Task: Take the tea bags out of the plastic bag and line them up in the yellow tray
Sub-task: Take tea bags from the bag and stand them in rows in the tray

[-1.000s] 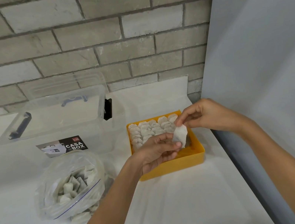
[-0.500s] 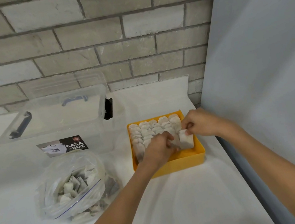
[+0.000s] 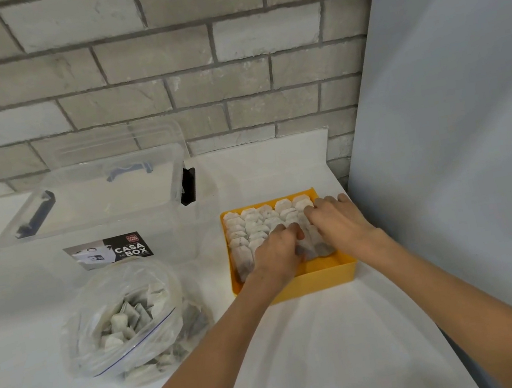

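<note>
The yellow tray (image 3: pixel 326 276) sits on the white table at centre right, holding rows of white tea bags (image 3: pixel 254 224). Both hands are inside it. My left hand (image 3: pixel 276 254) has its fingers curled down onto a tea bag (image 3: pixel 307 247) at the front of the rows, with its fingertips hidden. My right hand (image 3: pixel 336 219) lies flat, fingers spread, pressing on the tea bags along the tray's right side. The clear plastic zip bag (image 3: pixel 123 321), with several tea bags inside, lies open on the table to the left of the tray.
A clear plastic storage box (image 3: pixel 99 220) with a "CASA BOX" label stands behind the bag, against the brick wall. A pale blue panel (image 3: pixel 456 126) rises at the table's right edge, close to the tray. White tabletop (image 3: pixel 325 351) stretches in front.
Both hands came down from above the tray into it with a tea bag. The right hand let go and flattened onto the rows.
</note>
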